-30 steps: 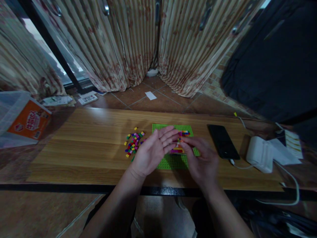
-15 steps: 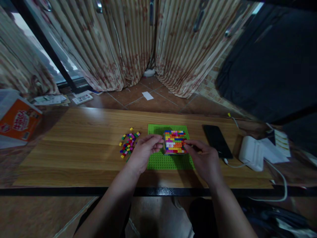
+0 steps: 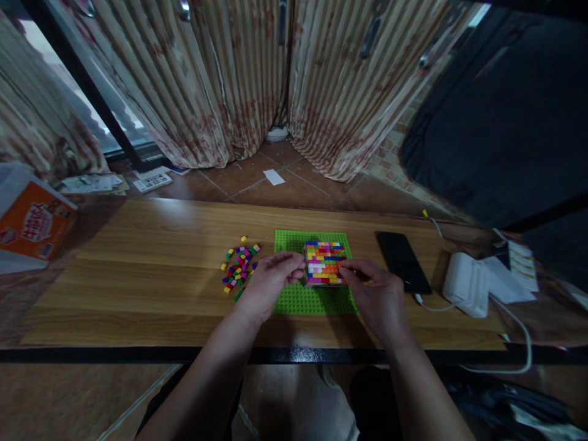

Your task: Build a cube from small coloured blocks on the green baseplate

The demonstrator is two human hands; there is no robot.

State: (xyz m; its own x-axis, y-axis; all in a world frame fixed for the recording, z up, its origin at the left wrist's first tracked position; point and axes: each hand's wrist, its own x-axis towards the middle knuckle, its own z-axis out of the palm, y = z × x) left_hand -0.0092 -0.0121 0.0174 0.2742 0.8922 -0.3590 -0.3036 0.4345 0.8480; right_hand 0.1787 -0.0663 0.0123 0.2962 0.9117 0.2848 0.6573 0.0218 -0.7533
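Observation:
A block of stacked toy building bricks (image 3: 324,263), with rows of many colours on top, stands on a green studded baseplate (image 3: 294,300). At the block's left side is my left hand (image 3: 275,278), its thumb and fingers drawn together against the edge. My right hand (image 3: 376,291) has its thumb and index finger pinched at the right edge, beside an orange row. Whatever lies between those right fingertips is too small to make out. Loose small bricks (image 3: 239,266) in several colours lie to the left of the baseplate, partly behind my left hand.
On the wooden table (image 3: 151,275), a black phone (image 3: 403,260) lies right of the baseplate. A white device (image 3: 466,285) with cables sits farther right. A plastic box with an orange label (image 3: 39,223) stands at the far left. Curtains (image 3: 220,92) hang behind.
My right fingertips have shifted slightly left over the block's right edge. My left hand stays almost where it was, and the block has not visibly moved.

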